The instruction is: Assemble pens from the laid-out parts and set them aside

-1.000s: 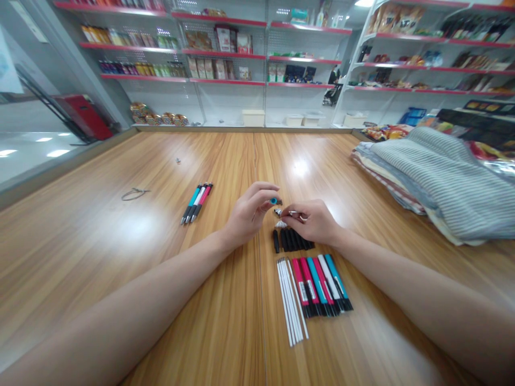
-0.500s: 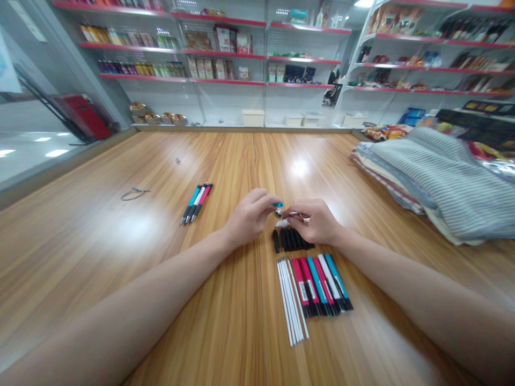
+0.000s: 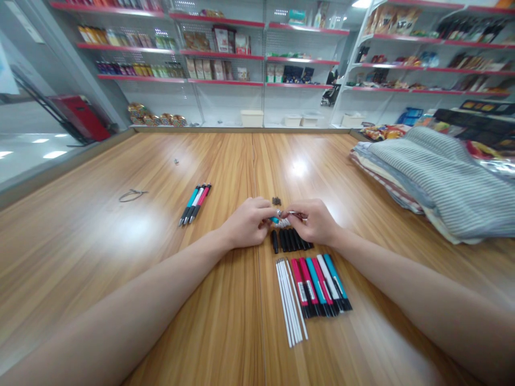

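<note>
My left hand (image 3: 249, 221) is closed in a pinch around a teal pen barrel (image 3: 274, 220), most of it hidden by the fingers. My right hand (image 3: 313, 220) is pinched just beside it, its fingertips close to a small silver piece (image 3: 279, 213) at the barrel's end; what these fingers hold is too small to make out. Under the hands lie small white pieces (image 3: 284, 223) and a row of black pen grips (image 3: 290, 240). Nearer me are white ink refills (image 3: 290, 305) and a row of pink, teal and white pen barrels (image 3: 322, 284). Small dark metallic pieces (image 3: 276, 201) lie just beyond the fingers.
Three whole pens (image 3: 195, 203) lie side by side on the wooden table (image 3: 225, 332), left of my hands. Farther left are a grey looped cord (image 3: 132, 195) and a tiny metallic bit (image 3: 176, 161). Folded striped cloths (image 3: 442, 182) are piled at right. Stocked shelves (image 3: 225, 53) stand behind.
My left hand has lowered the teal barrel and tilted its end towards my right fingers. The small metallic pieces beyond it now show clearly. The right hand has barely moved.
</note>
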A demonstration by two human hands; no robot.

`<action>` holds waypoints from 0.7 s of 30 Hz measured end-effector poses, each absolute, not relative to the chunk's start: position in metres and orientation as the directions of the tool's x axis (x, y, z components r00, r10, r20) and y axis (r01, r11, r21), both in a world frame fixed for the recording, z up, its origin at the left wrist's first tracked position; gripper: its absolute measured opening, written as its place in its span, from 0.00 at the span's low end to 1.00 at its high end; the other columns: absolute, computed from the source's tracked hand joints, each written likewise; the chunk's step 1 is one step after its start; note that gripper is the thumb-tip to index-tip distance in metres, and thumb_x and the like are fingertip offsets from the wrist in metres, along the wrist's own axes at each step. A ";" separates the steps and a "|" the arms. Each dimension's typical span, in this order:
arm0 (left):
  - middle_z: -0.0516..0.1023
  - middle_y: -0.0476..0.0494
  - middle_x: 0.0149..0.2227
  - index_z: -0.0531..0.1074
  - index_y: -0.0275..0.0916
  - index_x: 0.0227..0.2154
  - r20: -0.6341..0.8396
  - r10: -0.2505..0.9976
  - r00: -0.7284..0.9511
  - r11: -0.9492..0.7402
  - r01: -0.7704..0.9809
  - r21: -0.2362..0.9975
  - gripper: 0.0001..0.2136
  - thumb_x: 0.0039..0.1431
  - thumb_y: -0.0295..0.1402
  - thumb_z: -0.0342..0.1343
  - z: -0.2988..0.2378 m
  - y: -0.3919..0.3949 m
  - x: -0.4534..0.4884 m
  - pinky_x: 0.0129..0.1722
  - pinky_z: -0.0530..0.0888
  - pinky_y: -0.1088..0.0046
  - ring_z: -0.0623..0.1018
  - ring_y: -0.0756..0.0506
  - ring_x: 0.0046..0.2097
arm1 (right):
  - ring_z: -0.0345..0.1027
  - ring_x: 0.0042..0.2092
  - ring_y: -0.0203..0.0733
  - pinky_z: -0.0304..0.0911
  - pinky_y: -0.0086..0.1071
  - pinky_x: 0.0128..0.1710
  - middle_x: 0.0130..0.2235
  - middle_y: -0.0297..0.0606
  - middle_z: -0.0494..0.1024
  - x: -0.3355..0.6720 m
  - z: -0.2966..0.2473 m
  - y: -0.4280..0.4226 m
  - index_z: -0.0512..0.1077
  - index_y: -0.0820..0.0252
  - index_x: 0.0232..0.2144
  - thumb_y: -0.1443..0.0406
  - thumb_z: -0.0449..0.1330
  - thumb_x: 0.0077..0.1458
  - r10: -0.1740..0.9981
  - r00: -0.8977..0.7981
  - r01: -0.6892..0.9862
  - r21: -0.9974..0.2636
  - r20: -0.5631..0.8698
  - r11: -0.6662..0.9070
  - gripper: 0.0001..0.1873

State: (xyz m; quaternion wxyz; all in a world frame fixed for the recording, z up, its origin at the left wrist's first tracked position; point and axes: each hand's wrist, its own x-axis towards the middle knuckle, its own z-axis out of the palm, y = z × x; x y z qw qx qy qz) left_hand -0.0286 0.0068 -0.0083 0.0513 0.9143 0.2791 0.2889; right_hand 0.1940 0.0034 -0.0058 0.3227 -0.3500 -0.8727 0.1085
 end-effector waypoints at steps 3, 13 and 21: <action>0.70 0.45 0.31 0.75 0.39 0.34 0.490 0.529 0.693 -0.846 0.477 0.238 0.13 0.49 0.20 0.49 -0.009 0.008 -0.029 0.37 0.67 0.69 0.70 0.46 0.36 | 0.68 0.32 0.34 0.58 0.26 0.32 0.32 0.35 0.78 0.193 -0.005 0.003 0.77 0.61 0.33 0.71 0.56 0.51 0.675 -0.558 0.524 -0.425 0.483 0.738 0.10; 0.70 0.45 0.28 0.70 0.37 0.30 0.499 0.643 0.581 -0.752 0.602 0.267 0.04 0.55 0.31 0.53 -0.004 0.005 -0.029 0.35 0.66 0.69 0.69 0.46 0.34 | 0.67 0.30 0.34 0.58 0.26 0.30 0.31 0.37 0.78 0.193 -0.005 0.003 0.77 0.62 0.32 0.72 0.56 0.50 0.672 -0.548 0.505 -0.443 0.498 0.741 0.10; 0.70 0.45 0.27 0.69 0.37 0.27 0.426 0.656 0.623 -0.750 0.604 0.271 0.05 0.56 0.32 0.54 -0.006 0.008 -0.030 0.34 0.66 0.70 0.70 0.46 0.32 | 0.66 0.30 0.32 0.57 0.25 0.31 0.32 0.36 0.78 0.193 -0.006 0.003 0.77 0.61 0.32 0.72 0.56 0.51 0.675 -0.539 0.510 -0.443 0.504 0.738 0.10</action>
